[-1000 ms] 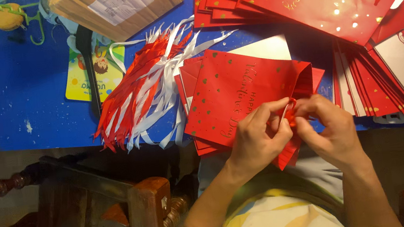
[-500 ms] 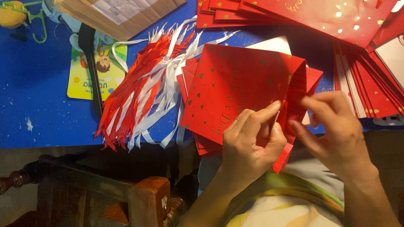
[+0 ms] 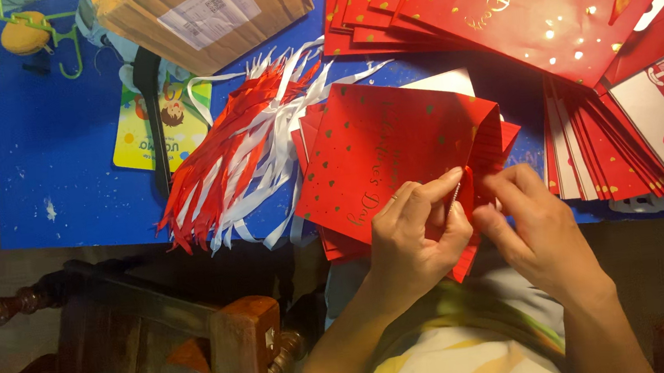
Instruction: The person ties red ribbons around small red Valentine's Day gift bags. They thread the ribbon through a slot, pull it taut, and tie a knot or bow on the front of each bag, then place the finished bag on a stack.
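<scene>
My left hand (image 3: 415,231) has its grip pinched narrow on the lower edge of one red paper bag (image 3: 395,159); my right hand (image 3: 538,226) pinches the same edge just beside it. The bag lies at the tabletop's (image 3: 58,158) near edge, on a small stack of like bags. One bundle of red and white ribbons (image 3: 239,163) lies left of it. One cardboard box (image 3: 207,14), far edge, is cut off. What the fingertips pinch is hard to make out.

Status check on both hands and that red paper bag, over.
Left hand and right hand both pinching red paper bag at its near edge. Ribbon bundle lies left of it, nothing blocking.
</scene>
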